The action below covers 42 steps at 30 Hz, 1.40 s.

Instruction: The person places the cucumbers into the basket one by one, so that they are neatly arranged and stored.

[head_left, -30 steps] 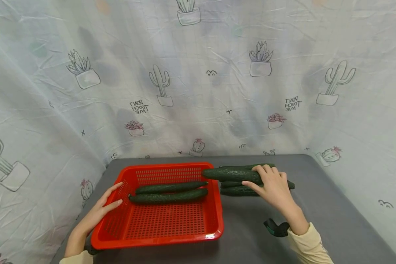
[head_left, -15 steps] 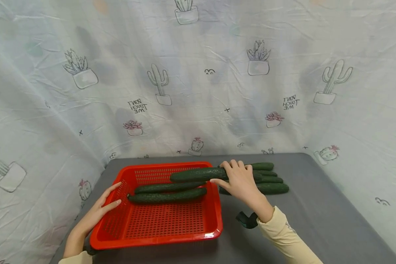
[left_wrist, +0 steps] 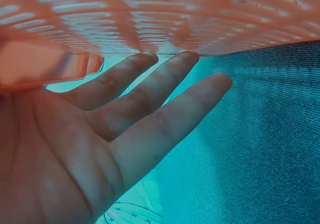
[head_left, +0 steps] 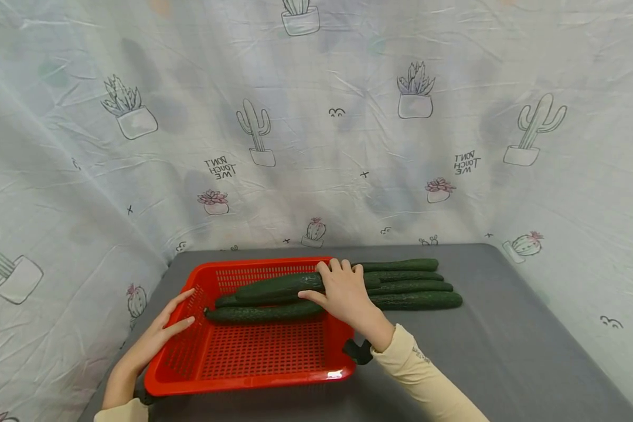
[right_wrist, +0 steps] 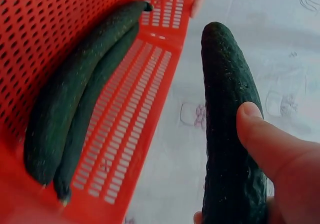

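Note:
My right hand grips a dark green cucumber above the far right part of the red plastic basket. In the right wrist view the thumb presses one side of this cucumber, apart from the basket. Two more cucumbers lie side by side in the basket, the nearer one partly behind my right hand at its right end. My left hand rests on the basket's left rim. From the left wrist, three of its fingers look straight, under the slotted basket wall.
Right of the basket, several cucumbers lie roughly parallel on the grey tabletop. A pale curtain with printed cacti hangs behind the table and along both sides.
My right hand has carried the cucumber left, from over the group on the table to over the basket. The left hand and the basket stay in place.

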Each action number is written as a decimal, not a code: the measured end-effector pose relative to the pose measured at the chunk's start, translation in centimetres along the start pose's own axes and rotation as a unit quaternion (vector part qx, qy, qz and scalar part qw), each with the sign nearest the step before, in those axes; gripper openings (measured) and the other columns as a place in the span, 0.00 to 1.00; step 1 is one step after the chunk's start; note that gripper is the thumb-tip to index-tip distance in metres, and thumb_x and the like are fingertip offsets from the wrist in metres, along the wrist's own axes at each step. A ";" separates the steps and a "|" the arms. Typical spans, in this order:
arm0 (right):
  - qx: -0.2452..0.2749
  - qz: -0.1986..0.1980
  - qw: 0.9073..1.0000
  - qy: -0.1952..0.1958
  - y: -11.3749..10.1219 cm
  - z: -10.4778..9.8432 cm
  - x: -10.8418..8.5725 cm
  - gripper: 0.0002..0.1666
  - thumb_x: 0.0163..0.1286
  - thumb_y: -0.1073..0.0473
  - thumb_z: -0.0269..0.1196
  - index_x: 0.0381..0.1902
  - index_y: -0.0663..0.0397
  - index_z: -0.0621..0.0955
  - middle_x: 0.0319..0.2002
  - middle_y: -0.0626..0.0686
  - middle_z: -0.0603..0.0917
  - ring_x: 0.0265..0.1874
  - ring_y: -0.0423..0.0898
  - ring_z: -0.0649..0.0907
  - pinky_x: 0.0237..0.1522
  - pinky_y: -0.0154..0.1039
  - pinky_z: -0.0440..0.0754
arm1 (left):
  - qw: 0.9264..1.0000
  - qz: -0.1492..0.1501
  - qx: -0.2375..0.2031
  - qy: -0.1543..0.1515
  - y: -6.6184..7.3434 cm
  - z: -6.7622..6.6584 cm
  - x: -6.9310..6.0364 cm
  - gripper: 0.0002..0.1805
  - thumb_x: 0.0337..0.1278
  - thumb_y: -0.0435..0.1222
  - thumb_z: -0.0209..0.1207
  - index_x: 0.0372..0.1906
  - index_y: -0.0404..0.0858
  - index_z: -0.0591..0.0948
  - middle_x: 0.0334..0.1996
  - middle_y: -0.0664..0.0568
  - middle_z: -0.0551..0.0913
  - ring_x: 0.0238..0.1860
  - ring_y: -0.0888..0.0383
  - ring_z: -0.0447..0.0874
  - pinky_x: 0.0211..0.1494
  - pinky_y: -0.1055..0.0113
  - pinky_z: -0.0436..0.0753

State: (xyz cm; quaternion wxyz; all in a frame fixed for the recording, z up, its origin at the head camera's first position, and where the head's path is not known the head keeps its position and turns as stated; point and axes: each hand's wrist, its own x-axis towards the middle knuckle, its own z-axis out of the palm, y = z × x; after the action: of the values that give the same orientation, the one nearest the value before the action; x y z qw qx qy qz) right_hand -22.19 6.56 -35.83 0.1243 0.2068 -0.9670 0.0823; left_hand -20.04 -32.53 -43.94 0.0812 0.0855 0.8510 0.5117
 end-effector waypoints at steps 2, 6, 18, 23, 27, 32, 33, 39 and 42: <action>-0.004 -0.002 1.000 -0.006 -0.9 0.1 0.2 0.34 0.58 0.26 0.51 0.44 0.48 0.73 0.37 0.53 0.72 0.34 0.51 0.67 0.37 0.45 0.62 | 1.000 0.000 -0.003 -0.001 0.0 0.0 0.0 0.34 0.67 0.42 0.48 0.73 0.50 0.47 0.73 0.43 0.38 0.70 0.37 0.34 0.56 0.31 0.51; -0.033 -0.013 0.999 -0.016 -2.7 0.7 0.7 0.35 0.58 0.25 0.49 0.45 0.47 0.73 0.39 0.52 0.73 0.37 0.52 0.70 0.38 0.47 0.65 | 1.000 0.002 -0.002 0.000 0.0 0.1 -0.1 0.34 0.68 0.41 0.48 0.73 0.49 0.47 0.73 0.43 0.38 0.70 0.37 0.36 0.57 0.34 0.55; -0.054 -0.004 0.993 -0.108 -6.7 2.3 2.2 0.40 0.58 0.23 0.43 0.54 0.44 0.72 0.44 0.52 0.74 0.40 0.51 0.71 0.41 0.48 0.67 | 1.000 -0.007 -0.004 -0.004 0.1 0.0 -0.1 0.34 0.68 0.43 0.47 0.73 0.50 0.47 0.73 0.44 0.38 0.70 0.37 0.34 0.56 0.30 0.52; -0.054 0.003 0.991 -0.121 -7.6 2.7 2.7 0.39 0.58 0.23 0.45 0.53 0.45 0.72 0.45 0.53 0.74 0.42 0.53 0.72 0.44 0.51 0.68 | 1.000 -0.007 0.001 -0.002 0.1 0.0 -0.1 0.34 0.67 0.43 0.47 0.73 0.52 0.47 0.73 0.44 0.38 0.70 0.37 0.34 0.55 0.29 0.51; -0.061 0.006 0.991 -0.123 -7.9 3.2 3.0 0.39 0.58 0.23 0.45 0.52 0.45 0.73 0.46 0.54 0.75 0.44 0.54 0.72 0.46 0.52 0.68 | 1.000 -0.003 0.003 0.000 0.0 0.1 -0.1 0.34 0.67 0.43 0.48 0.73 0.52 0.47 0.73 0.44 0.38 0.70 0.38 0.35 0.55 0.30 0.51; -0.074 0.015 0.988 -0.133 -7.9 4.3 3.2 0.41 0.58 0.23 0.45 0.57 0.44 0.72 0.47 0.53 0.75 0.45 0.54 0.73 0.47 0.52 0.69 | 1.000 -0.002 0.004 0.000 0.0 0.3 0.1 0.34 0.68 0.43 0.47 0.73 0.51 0.47 0.72 0.43 0.41 0.68 0.39 0.41 0.56 0.33 0.58; -0.076 0.017 0.988 -0.136 -7.8 4.6 3.2 0.41 0.58 0.23 0.45 0.58 0.44 0.72 0.46 0.53 0.75 0.45 0.54 0.73 0.47 0.51 0.69 | 1.000 -0.002 0.004 -0.001 0.0 0.3 0.2 0.34 0.68 0.44 0.47 0.73 0.51 0.47 0.72 0.43 0.41 0.68 0.40 0.43 0.56 0.34 0.59; -0.089 0.023 0.983 -0.157 -7.8 5.9 3.3 0.40 0.57 0.23 0.45 0.55 0.43 0.72 0.43 0.53 0.75 0.42 0.52 0.72 0.47 0.50 0.68 | 1.000 0.002 0.008 0.001 -0.1 0.2 0.1 0.34 0.68 0.43 0.47 0.73 0.50 0.48 0.72 0.43 0.43 0.67 0.41 0.47 0.56 0.41 0.64; -0.098 0.029 0.981 -0.163 -7.8 6.4 3.5 0.41 0.57 0.22 0.46 0.55 0.43 0.72 0.43 0.52 0.75 0.41 0.52 0.72 0.47 0.50 0.68 | 1.000 0.001 0.010 0.001 -0.2 0.0 0.0 0.34 0.68 0.43 0.47 0.73 0.50 0.47 0.72 0.43 0.44 0.65 0.42 0.52 0.54 0.49 0.70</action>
State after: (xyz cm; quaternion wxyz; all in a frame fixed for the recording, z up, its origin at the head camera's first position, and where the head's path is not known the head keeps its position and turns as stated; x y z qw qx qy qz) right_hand -23.34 -3.15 -40.11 -0.0182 0.1765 -0.9831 -0.0444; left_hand -20.09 -32.55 -44.11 0.0794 0.0869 0.8559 0.5036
